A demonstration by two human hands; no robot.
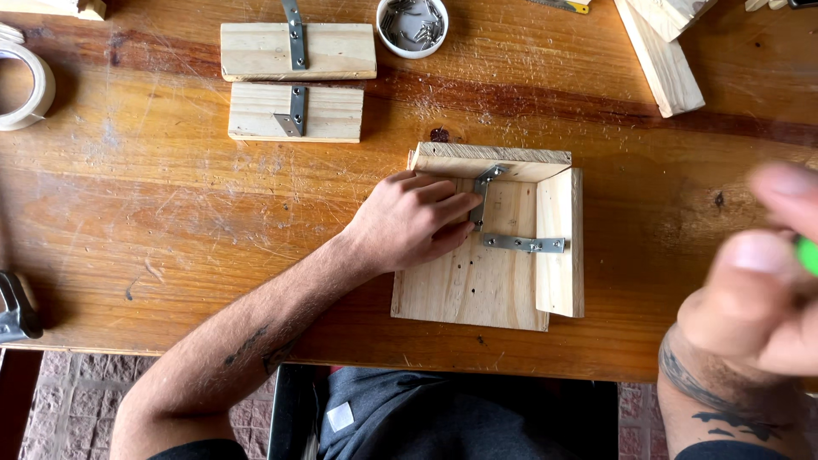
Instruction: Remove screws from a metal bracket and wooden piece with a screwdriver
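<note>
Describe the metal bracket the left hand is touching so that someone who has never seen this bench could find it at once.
Start at the wooden table and find the pale wooden corner assembly at its near edge. The left hand rests on its base board, fingers against the upright corner bracket at the back wall. Unlike the flat bracket lying crosswise beside it, this one runs front to back and bends up the back board.

Two bracketed wood blocks [297,51] [295,112], a white bowl of screws [412,25], tape roll [25,85], and plank [660,60] lie on the table [170,213].
</note>
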